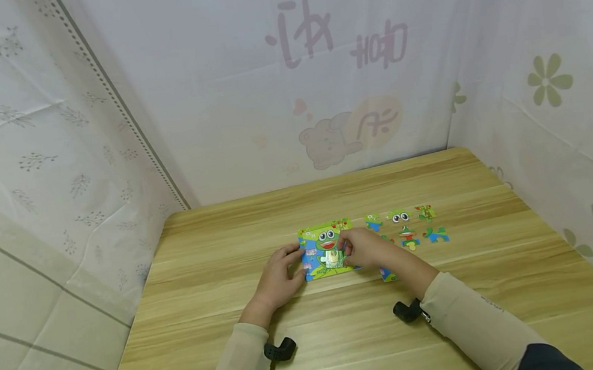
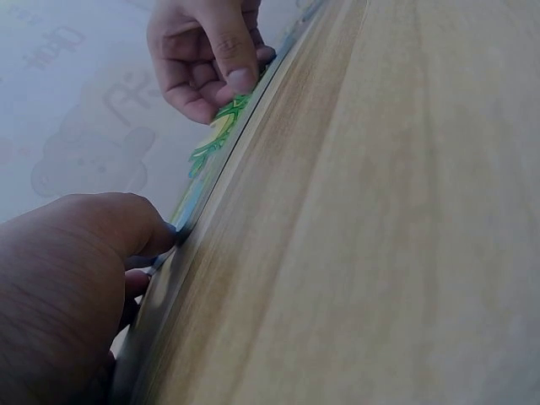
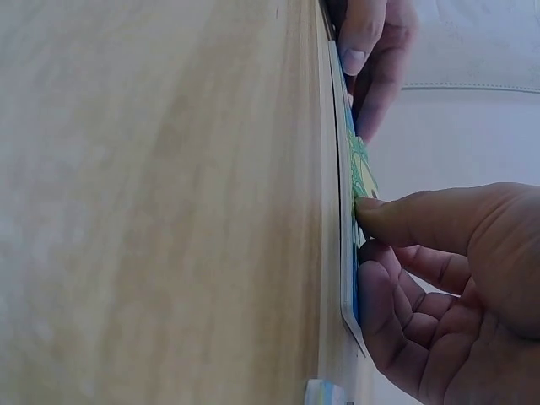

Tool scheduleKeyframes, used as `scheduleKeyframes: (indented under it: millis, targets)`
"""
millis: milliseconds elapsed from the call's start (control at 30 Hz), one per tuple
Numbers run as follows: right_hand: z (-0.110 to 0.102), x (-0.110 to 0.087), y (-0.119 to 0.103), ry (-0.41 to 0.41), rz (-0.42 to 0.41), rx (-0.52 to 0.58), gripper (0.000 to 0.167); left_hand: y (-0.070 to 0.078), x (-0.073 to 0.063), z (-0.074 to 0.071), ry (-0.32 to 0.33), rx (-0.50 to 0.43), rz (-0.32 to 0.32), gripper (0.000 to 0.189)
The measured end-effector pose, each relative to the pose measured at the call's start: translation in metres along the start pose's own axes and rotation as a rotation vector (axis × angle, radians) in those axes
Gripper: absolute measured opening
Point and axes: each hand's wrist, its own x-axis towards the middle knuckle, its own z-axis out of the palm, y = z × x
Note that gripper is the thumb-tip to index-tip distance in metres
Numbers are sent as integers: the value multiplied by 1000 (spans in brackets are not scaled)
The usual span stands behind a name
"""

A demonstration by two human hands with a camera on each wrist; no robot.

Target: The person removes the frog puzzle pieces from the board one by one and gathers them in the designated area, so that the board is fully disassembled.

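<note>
A frog puzzle board (image 1: 314,271) lies flat on the table, its bright frog picture facing up. My left hand (image 1: 276,277) holds its left edge, thumb near the front corner and fingers farther back; in the left wrist view the thumb touches the edge. My right hand (image 1: 364,248) reaches over the board's right part. Between thumb and fingertips it pinches a puzzle piece (image 1: 332,259) that shines with glare over the frog's belly. In the right wrist view this green and yellow piece (image 3: 364,173) sits slightly tilted above the board. The fingers partly hide its right side.
Loose puzzle pieces lie right of the board, among them an eyes piece (image 1: 400,217), a mouth piece (image 1: 407,233) and a blue and green piece (image 1: 436,235). Another blue piece (image 1: 388,274) lies partly under the right forearm. Patterned cloth (image 1: 242,82) hangs behind the wooden table (image 1: 335,349).
</note>
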Motion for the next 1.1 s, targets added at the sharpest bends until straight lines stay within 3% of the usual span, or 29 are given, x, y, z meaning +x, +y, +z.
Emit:
scheduleKeyframes:
  millis: [567,1100]
  targets:
    - [-3,-5,7,30,-14,-7,17,2,-1,0,-3,1,-16,51]
    - [-25,-31,29,56,8,59,19,-2,1,1,-22,13,-36,52]
